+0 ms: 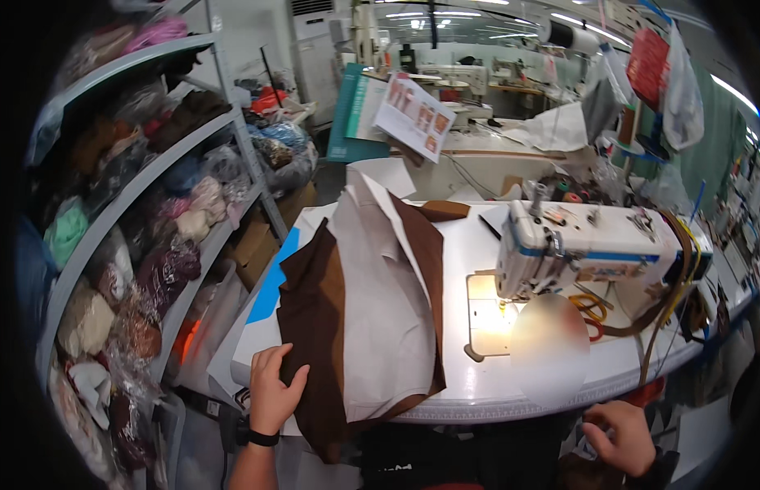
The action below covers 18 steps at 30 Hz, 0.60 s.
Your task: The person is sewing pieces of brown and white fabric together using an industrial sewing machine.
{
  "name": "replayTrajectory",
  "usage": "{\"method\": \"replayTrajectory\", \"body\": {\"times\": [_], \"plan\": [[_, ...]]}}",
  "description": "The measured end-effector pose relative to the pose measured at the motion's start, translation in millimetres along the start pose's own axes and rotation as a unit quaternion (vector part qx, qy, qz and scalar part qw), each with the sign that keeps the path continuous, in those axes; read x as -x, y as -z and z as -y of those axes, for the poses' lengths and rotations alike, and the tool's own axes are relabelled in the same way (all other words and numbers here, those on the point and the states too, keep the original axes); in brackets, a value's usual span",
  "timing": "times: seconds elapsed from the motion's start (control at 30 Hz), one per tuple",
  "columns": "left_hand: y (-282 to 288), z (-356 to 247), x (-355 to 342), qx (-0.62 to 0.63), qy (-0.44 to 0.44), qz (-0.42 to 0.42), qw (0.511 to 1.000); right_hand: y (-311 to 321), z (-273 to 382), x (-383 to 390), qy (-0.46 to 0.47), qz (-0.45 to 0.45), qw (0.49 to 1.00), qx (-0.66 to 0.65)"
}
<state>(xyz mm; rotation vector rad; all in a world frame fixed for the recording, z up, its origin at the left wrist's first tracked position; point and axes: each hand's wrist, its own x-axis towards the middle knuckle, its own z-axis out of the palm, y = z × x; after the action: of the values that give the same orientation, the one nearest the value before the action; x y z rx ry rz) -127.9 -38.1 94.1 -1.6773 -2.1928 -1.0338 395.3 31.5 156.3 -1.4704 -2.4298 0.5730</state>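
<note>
A brown garment piece (310, 327) with a pale grey lining side (384, 318) lies spread on the white sewing table. At its left edge is my left hand (278, 388), its fingers stretched and apart, the fingertips at the brown cloth. My right hand (623, 437) hovers beyond the table's front edge at the lower right, fingers loosely bent, thumb apart, nothing visible in them. The white sewing machine (580, 249) stands right of the garment, its lamp lighting the needle plate (488, 314). A pale blurred oval covers part of the machine bed.
Orange-handled scissors (591, 309) lie under the machine arm. Brown straps (682, 261) hang over the machine's right end. Metal shelves (127, 180) packed with bagged cloth rise at left. Behind the table are a teal folder (347, 122) and a printed sheet (414, 116).
</note>
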Motion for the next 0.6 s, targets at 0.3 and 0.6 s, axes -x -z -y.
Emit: {"method": "replayTrajectory", "body": {"times": [0.3, 0.6], "plan": [[3, 2, 87, 0.108, -0.018, -0.07, 0.992, -75, 124, -139, 0.351, -0.029, 0.934, 0.061], [-13, -34, 99, 0.0, -0.075, -0.01, 0.997, -145, 178, -142, 0.476, 0.033, 0.879, 0.008]]}}
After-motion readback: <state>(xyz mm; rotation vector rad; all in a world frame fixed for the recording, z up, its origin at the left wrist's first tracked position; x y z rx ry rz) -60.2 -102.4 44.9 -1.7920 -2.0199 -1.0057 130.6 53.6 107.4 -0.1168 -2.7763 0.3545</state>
